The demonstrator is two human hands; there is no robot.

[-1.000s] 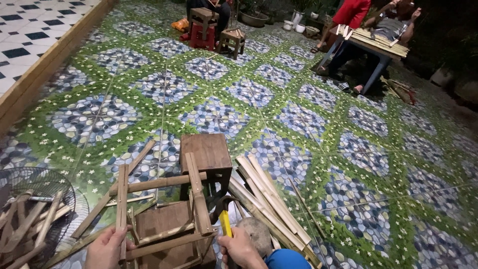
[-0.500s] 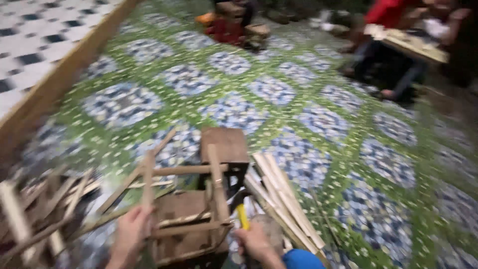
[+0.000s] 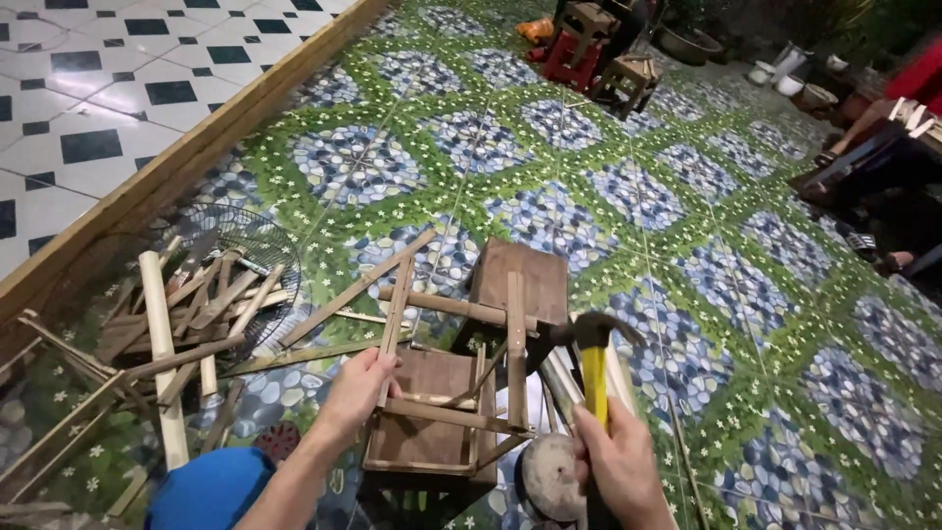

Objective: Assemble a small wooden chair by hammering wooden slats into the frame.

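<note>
My right hand is closed round the yellow handle of the hammer, its dark head raised just right of the frame. My left hand is wrapped round the frame's left upright slat, so it is the nearer hand to the work. The frame rests on a stool, near the mat's lower edge. Its crossbar runs left to right, ending just left of the hammer head and a little above it. The slats run away from me, and the hammer handle lies parallel to them.
</note>
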